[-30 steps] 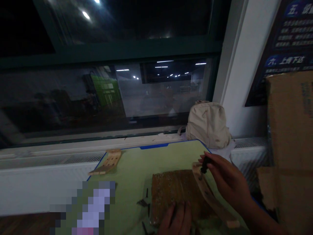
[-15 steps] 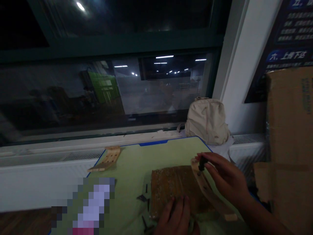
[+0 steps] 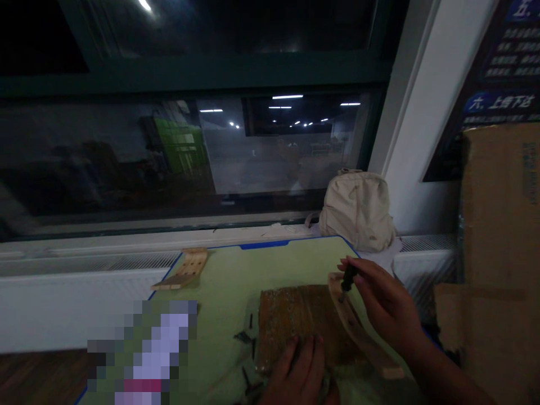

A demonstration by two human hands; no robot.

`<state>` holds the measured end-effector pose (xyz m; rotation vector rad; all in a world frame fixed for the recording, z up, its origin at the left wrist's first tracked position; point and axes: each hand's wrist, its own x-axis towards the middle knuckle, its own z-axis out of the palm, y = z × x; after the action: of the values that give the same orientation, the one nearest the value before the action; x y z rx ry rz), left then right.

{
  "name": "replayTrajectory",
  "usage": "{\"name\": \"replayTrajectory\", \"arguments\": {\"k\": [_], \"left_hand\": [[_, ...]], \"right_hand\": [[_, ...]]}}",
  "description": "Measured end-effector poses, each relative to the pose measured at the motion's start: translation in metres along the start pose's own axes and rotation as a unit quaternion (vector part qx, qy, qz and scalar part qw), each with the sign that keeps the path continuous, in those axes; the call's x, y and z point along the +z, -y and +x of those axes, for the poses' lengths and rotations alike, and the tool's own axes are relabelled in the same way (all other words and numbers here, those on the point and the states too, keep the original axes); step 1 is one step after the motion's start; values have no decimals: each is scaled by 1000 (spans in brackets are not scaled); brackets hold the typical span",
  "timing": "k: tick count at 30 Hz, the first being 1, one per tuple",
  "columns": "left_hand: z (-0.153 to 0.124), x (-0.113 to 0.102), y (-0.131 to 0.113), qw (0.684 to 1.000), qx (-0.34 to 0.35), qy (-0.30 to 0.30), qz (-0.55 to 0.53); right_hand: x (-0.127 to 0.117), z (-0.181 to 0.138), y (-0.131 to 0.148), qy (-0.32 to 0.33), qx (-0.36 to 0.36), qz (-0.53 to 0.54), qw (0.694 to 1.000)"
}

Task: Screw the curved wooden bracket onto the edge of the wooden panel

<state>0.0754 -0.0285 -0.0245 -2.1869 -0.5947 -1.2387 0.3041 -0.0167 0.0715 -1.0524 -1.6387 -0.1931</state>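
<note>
Take the brown board (image 3: 295, 309) as the centre of the dial, with 12 o'clock toward the window (image 3: 253, 163). The board lies flat on the pale green, blue-edged table (image 3: 261, 267). Your left hand (image 3: 299, 365) rests on the board at 6 o'clock, fingers bent and slightly apart; whether it also grips the near edge cannot be told. Your right hand (image 3: 383, 298), between 2 and 3 o'clock, grasps a dark-handled tool (image 3: 349, 275) between thumb and fingers. The tool is tilted, its lower end directed at the upper part of the curved wooden strip (image 3: 358, 332); whether the tip is seated there cannot be made out. The strip runs along the board's 3 o'clock side, from about 1 o'clock to 4 o'clock. Small dark hardware (image 3: 243, 337) lies loose just beside the board, between 8 and 9 o'clock. A wooden piece with holes (image 3: 193, 265) lies at 10 o'clock, at the table's edge. A beige backpack (image 3: 358, 211) stands at 1 o'clock, beyond the table. A cardboard box (image 3: 502, 242) stands well apart, between 2 and 3 o'clock.
</note>
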Motion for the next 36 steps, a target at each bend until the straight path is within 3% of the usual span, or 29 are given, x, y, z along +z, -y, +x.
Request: {"name": "replayTrajectory", "arguments": {"k": [1,3,6,8,12,16,20,22,26,30,33,36], "left_hand": [[5,-7,1,1000,28,7,-10],[16,-21,4,993,80,90,-18],[27,-41,7,977,75,196,-34],[30,-48,8,969,73,231,-49],[29,-51,7,962,83,252,-71],[29,-51,7,959,83,259,-77],[33,-52,8,957,89,267,-76],[34,-53,8,956,89,271,-74],[35,-52,6,958,82,264,-73],[35,-52,6,959,80,262,-74],[34,-52,7,958,76,263,-78],[32,-52,7,957,77,267,-82]], "right_hand": [[1,0,-3,-13,29,13,999],[3,1,-10,-52,86,44,994],[2,4,-16,-99,123,86,984],[-1,5,-13,-102,128,89,983],[-6,6,7,-47,124,124,983],[-6,5,17,-17,182,152,971],[-4,6,3,-131,185,92,970],[-5,7,-4,-158,164,46,973],[-9,4,-2,-86,138,48,985],[-5,2,6,-14,167,115,979],[-1,5,1,-49,174,131,975],[-2,9,-8,-104,158,77,979]]}}
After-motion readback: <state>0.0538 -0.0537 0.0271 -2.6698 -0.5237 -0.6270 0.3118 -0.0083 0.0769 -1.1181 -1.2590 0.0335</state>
